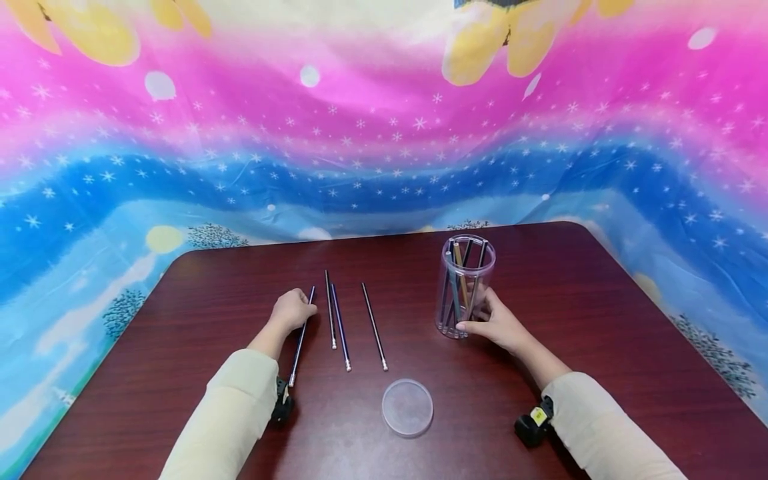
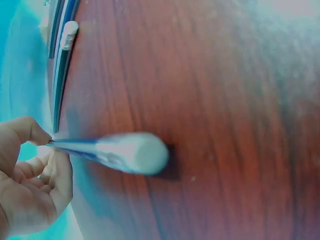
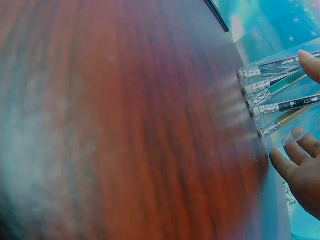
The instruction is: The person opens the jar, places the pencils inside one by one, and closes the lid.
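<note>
My left hand pinches a dark blue pencil between thumb and fingers. In the left wrist view the pencil's white eraser end points toward the camera, close over the table. My right hand holds a clear plastic jar low on its side, thumb in front and fingers around the back. Upright on the table, the jar has several pencils leaning inside it. The right wrist view shows their eraser ends down at the jar's bottom.
Three more pencils lie on the dark wooden table between the hands: a black one, a blue one and another dark one. A round clear lid rests nearer the front. Behind hangs a colourful printed cloth.
</note>
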A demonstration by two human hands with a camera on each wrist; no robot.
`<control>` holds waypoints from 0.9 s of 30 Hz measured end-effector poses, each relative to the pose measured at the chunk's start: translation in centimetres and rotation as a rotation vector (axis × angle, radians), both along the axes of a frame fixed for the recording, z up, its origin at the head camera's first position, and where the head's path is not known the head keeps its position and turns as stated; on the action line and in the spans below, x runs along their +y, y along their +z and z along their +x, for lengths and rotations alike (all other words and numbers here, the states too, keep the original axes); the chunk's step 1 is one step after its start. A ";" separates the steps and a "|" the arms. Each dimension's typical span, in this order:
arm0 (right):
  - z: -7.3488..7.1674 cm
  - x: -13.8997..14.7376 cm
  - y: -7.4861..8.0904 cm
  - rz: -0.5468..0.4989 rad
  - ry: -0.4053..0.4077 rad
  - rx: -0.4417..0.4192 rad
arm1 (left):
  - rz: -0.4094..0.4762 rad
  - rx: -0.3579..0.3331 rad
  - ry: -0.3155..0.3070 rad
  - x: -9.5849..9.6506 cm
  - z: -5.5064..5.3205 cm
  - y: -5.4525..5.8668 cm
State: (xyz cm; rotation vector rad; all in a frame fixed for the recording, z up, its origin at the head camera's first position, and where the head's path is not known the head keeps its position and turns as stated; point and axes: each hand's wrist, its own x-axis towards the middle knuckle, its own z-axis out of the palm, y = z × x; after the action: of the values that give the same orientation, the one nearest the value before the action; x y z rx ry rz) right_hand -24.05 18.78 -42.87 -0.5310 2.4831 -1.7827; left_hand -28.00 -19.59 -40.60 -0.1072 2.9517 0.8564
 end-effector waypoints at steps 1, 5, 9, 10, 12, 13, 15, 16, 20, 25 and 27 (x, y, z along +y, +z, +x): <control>0.0 0.0 0.1 0.004 0.002 0.002 | 0.026 -0.001 0.003 0.0 0.1 0.1; 0.8 -0.5 1.4 0.000 0.000 -0.001 | 0.178 -0.018 0.019 0.1 0.4 0.6; 0.6 -0.4 1.1 -0.004 0.001 -0.001 | 0.341 -0.035 0.024 0.5 0.6 1.2; 0.5 -0.3 0.8 -0.007 0.002 0.000 | 0.371 -0.036 0.021 0.7 0.7 1.3; 0.1 0.0 0.1 -0.009 0.004 0.002 | 0.422 -0.037 0.014 1.1 0.7 1.7; 0.1 0.0 0.0 -0.014 0.005 0.003 | 0.444 -0.039 0.009 1.4 0.7 2.0; 0.1 0.0 0.0 -0.016 0.006 0.006 | 0.493 -0.039 0.006 1.8 0.8 2.5; 0.1 0.0 0.0 -0.018 0.005 0.006 | 0.517 -0.039 0.003 2.1 0.8 2.7; 0.1 0.0 0.0 -0.022 0.004 0.002 | 0.641 -0.034 -0.021 3.1 1.1 3.6; 0.1 -0.1 0.1 -0.027 0.002 -0.001 | 0.817 -0.009 -0.089 4.6 1.5 5.0; 0.2 -0.2 0.2 -0.031 0.001 0.003 | 0.882 0.007 -0.118 5.3 1.7 5.8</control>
State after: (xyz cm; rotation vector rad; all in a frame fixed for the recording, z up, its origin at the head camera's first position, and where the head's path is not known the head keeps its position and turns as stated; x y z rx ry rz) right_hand -23.85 18.61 -42.72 -0.5378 2.4603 -1.8245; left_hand -26.26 -14.28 -34.83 0.1165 2.2721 1.9966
